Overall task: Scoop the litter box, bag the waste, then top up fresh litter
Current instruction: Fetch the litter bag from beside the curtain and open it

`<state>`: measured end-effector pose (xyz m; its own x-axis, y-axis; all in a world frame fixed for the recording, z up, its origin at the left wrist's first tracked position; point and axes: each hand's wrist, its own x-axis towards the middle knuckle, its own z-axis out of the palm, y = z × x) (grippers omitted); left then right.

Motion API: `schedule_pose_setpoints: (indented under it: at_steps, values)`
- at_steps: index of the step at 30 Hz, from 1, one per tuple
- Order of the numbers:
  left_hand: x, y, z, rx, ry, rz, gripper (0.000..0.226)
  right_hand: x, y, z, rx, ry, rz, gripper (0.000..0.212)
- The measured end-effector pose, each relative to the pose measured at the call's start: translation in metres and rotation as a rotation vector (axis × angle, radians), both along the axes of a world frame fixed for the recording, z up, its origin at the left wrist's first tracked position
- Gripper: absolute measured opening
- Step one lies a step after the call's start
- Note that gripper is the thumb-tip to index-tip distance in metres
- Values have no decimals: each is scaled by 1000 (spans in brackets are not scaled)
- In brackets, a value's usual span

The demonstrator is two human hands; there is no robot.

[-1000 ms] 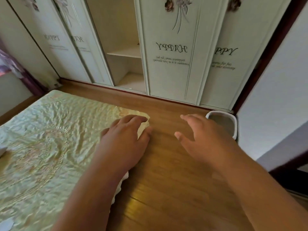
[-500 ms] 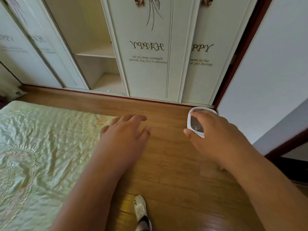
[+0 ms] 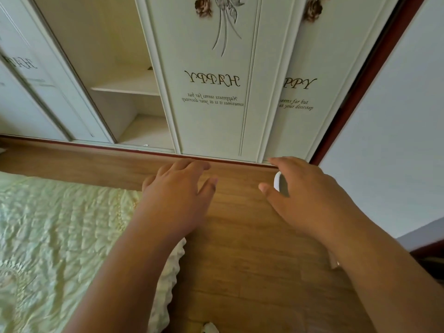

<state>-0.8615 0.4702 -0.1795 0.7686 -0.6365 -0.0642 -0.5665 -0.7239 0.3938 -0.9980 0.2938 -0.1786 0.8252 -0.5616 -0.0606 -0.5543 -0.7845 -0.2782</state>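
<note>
I see my left hand (image 3: 177,200) hovering over the floor (image 3: 252,248), fingers loosely spread, holding nothing. My right hand (image 3: 305,198), fingers spread too, covers most of the white bin (image 3: 277,181) beside the wardrobe (image 3: 213,92).

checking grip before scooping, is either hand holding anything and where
Nothing is held. The left hand is spread open; the right hand hovers open in front of the white bin.

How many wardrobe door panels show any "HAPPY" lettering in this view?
3. One blurred at far left, one whole in the middle, one partly covered at right. Others may lie beyond the frame.
</note>
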Motion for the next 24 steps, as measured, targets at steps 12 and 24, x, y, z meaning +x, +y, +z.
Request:
schedule_pose_setpoints:
  at_steps: [12, 24]
  values:
    - [115, -64, -10, 47, 17, 31, 46, 117, -97, -15, 68, -71, 4, 62]
    - [240, -198, -2, 68, -25, 286, 47, 290, -251, -14, 53, -19, 282, 62]
